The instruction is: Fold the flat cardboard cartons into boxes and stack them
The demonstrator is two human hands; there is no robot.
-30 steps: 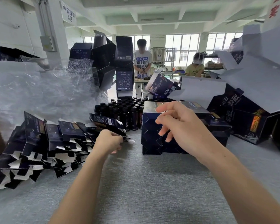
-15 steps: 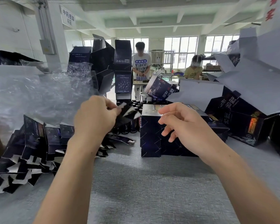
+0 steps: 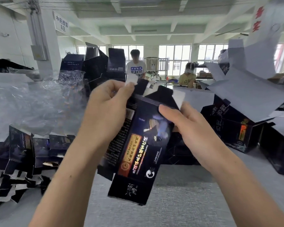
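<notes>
Grey table (image 3: 184,208); left hand (image 3: 105,112), right hand (image 3: 193,128) gripping carton (image 3: 138,154) (fingers (image 3: 168,110) curled)

Your left hand (image 3: 108,110) has left the pile of flat cartons (image 3: 20,153) at 9 o'clock and risen to the centre of view, bringing one carton (image 3: 141,153) with it. That carton, small and edge-on half a second ago, now hangs printed face toward you, flaps at 12 o'clock, tail at 6. Your right hand (image 3: 192,128), previously empty, now grips the carton's 3 o'clock edge, thumb on the front face
</notes>
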